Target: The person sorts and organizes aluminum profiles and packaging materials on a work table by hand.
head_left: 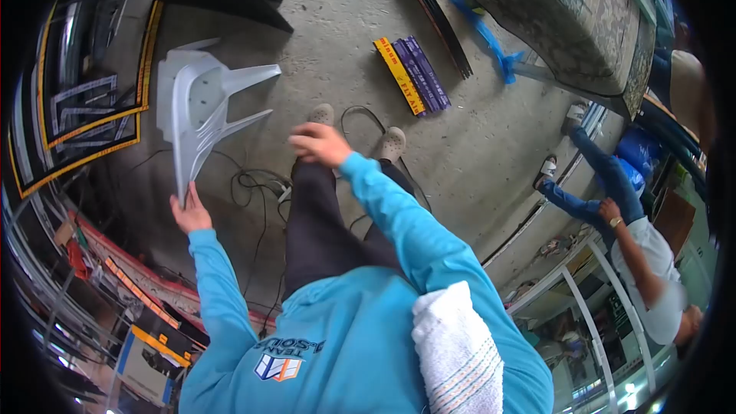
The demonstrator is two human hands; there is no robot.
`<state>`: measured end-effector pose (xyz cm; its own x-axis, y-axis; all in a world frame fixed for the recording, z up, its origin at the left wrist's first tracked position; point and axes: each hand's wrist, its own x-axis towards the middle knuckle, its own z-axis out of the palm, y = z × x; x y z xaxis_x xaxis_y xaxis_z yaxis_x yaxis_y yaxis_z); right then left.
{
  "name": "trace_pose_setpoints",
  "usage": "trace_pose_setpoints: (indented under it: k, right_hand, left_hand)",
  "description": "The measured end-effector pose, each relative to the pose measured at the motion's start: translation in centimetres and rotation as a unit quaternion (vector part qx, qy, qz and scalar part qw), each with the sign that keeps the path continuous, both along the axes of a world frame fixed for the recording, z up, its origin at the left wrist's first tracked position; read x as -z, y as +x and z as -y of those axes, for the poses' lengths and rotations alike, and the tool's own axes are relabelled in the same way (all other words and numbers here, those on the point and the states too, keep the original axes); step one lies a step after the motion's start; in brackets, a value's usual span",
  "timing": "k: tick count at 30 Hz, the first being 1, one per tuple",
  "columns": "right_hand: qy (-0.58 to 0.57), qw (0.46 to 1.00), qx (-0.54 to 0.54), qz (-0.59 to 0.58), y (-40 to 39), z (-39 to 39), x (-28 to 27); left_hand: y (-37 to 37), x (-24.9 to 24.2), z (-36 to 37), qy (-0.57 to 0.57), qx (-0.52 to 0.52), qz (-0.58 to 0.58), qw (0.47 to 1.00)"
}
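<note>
A white plastic chair [203, 96] stands tilted on the left, its legs pointing right across the floor. My left hand [192, 211] is closed on the upper edge of its backrest. My right hand [320, 144] hangs in the air in front of my legs, holding nothing, its fingers loosely bent and slightly blurred. Below it are my shoes [393, 143] on the concrete floor. A white towel [460, 349] lies over my right upper arm and chest.
Yellow and purple boxes [414, 75] lie ahead on the floor. Black cables [257, 184] coil near my feet. Taped frames [92, 134] lean at left. A patterned covered object [567, 23] stands at upper right. Another person [644, 261] sits at right.
</note>
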<state>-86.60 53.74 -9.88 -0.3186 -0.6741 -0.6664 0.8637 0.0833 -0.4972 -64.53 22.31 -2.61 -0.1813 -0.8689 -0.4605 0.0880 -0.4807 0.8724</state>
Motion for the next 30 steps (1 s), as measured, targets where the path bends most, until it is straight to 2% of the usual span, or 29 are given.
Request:
trace_pose_setpoints:
  k: [1,2,3,4,5,7,8,9,10,11,12,13,15,16,17,18,19,21,22,23,25,27,29,30]
  right_hand:
    - [0.084,0.996,0.038,0.02,0.7,-4.3,3.2]
    - [0.143,0.987,0.064,0.025,2.0,-8.8,7.9]
    - [0.255,0.965,0.064,0.017,3.9,-12.9,13.6]
    - [0.314,0.942,0.087,-0.081,5.7,-17.6,17.9]
    - [0.386,0.915,0.066,-0.097,7.6,-21.5,23.5]
    - [0.494,0.849,-0.077,-0.17,5.7,-26.0,24.8]
    - [0.496,0.849,-0.073,-0.167,5.1,-27.6,27.3]
    - [0.533,0.814,-0.111,-0.203,4.9,-29.2,29.9]
    - [0.567,0.775,-0.151,-0.236,4.8,-30.4,32.4]
    - [0.579,0.765,-0.16,-0.232,3.6,-31.0,34.3]
    - [0.588,0.758,-0.172,-0.225,1.8,-31.2,36.0]
    - [0.587,0.75,-0.151,-0.265,0.5,-31.3,37.7]
    - [0.579,0.726,-0.141,-0.344,-2.0,-31.6,42.4]
    - [0.573,0.71,-0.148,-0.382,-2.5,-31.7,44.7]
    - [0.589,0.694,-0.17,-0.377,-3.8,-31.0,45.6]
    - [0.606,0.676,-0.193,-0.374,-5.2,-30.4,46.0]
    - [0.607,0.679,-0.197,-0.363,-6.1,-29.9,46.9]
    - [0.646,0.655,-0.225,-0.321,-7.7,-29.3,48.7]
    - [0.649,0.654,-0.241,-0.304,-7.8,-29.0,49.7]
    - [0.652,0.652,-0.255,-0.291,-8.3,-28.9,50.3]
    - [0.642,0.665,-0.25,-0.289,-8.9,-30.1,50.4]
    - [0.591,0.676,-0.279,-0.341,-9.9,-30.7,50.6]
    - [0.591,0.666,-0.271,-0.365,-9.9,-30.9,50.9]
    - [0.588,0.68,-0.262,-0.352,-10.1,-30.8,50.9]
  left_hand:
    - [-1.3,-1.3,-2.6,-0.022,-0.031,-0.019,0.999]
    - [-4.3,-3.3,-7.8,-0.083,-0.043,0.107,0.99]
    - [-6.6,-4.2,-12.8,-0.145,-0.057,0.228,0.961]
    - [-4.3,-2.6,-14.7,-0.129,0.095,0.265,0.951]
    - [-2.5,-0.4,-16.4,-0.107,0.243,0.3,0.916]
    - [-7.4,3.8,-20.0,0.013,0.491,0.349,0.798]
    - [-9.9,8.1,-20.8,0.022,0.527,0.321,0.786]
    - [-13.0,13.5,-21.7,0.034,0.562,0.294,0.772]
    - [-16.4,19.2,-23.1,0.106,0.534,0.298,0.784]
    - [-19.7,24.6,-24.6,0.152,0.531,0.271,0.788]
    - [-22.0,31.2,-26.0,0.153,0.574,0.297,0.748]
    - [-23.6,39.1,-26.2,0.008,0.73,0.341,0.593]
    - [-25.8,48.6,-31.3,-0.128,0.757,0.373,0.522]
    - [-27.3,49.8,-34.3,-0.09,0.73,0.398,0.548]
    - [-28.0,54.0,-35.9,-0.043,0.732,0.413,0.54]
    - [-28.9,55.7,-37.6,0.022,0.703,0.425,0.57]
    - [-29.9,56.8,-39.3,0.087,0.669,0.434,0.597]
    - [-29.6,60.4,-42.6,0.11,0.567,0.381,0.722]
    - [-29.6,62.3,-44.2,0.023,0.491,0.377,0.785]
    - [-29.1,63.5,-45.3,0.013,0.445,0.405,0.798]
    - [-29.3,61.8,-46.3,0.021,0.411,0.381,0.828]
    - [-29.7,59.8,-46.2,0.093,0.385,0.318,0.861]
    - [-29.9,58.8,-46.0,0.104,0.391,0.322,0.856]
    - [-29.8,58.6,-46.0,0.115,0.391,0.321,0.855]
